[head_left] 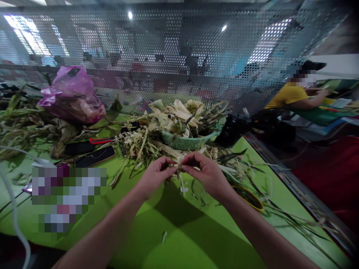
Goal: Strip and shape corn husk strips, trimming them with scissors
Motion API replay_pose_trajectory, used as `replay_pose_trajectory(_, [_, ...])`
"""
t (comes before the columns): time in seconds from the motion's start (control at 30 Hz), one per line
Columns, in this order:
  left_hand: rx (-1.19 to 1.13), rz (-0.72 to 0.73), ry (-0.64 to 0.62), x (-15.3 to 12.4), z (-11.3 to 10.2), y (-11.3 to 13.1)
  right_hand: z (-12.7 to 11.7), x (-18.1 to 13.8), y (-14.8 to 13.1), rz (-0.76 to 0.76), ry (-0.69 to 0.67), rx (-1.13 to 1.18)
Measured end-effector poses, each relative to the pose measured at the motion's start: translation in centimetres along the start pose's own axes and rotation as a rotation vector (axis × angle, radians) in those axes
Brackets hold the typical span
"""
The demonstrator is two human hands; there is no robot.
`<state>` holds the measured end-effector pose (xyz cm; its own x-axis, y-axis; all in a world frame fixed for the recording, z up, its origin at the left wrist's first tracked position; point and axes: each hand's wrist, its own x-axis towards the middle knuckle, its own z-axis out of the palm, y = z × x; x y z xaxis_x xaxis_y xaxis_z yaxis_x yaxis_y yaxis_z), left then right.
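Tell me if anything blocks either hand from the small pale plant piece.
Nothing visible does: the left hand and the right hand both pinch the small pale plant piece directly. The green basket sits beyond them, not between.

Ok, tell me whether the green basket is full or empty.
Full, it appears: pale plant scraps heap above the rim of the green basket. They hide its bottom.

husk strip point(179, 168): cream | table point(134, 231): lime green | basket point(183, 142): mint | bag point(73, 95): purple
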<state>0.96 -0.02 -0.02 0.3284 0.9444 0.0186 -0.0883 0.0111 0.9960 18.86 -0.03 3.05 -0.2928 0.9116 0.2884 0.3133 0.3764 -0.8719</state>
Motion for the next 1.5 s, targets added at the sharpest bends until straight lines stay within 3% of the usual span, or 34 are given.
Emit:
replay_pose_trajectory(0.27, [-0.014, 0.019, -0.069, -0.2, -0.1, -0.1, 0.2, 0.1, 0.4, 0.114, 0.036, 0.241])
replay_pose_trajectory(0.43, [0.048, 0.051, -0.088, -0.1, 0.0, -0.2, 0.4, 0.2, 0.7, 0.079, 0.053, 0.179])
replay_pose_trajectory(0.67, [-0.038, 0.096, -0.001, -0.1, 0.4, 0.0, 0.6, 0.1, 0.9, 0.067, 0.094, 0.157])
replay_pose_trajectory(0.97, [0.055, 0.143, 0.048, 0.0, 0.4, -0.4, 0.9, 0.1, 0.5, 0.057, 0.160, 0.089])
replay_pose_trajectory(1.17, [0.209, 0.195, 0.119, -0.2, 0.5, -0.5, 1.5, -0.1, 0.8, 0.021, 0.152, 0.025])
replay_pose_trajectory(1.5, [0.195, 0.189, 0.155, -0.3, 0.8, -0.8, 1.2, -0.5, 0.4, -0.136, 0.081, -0.225])
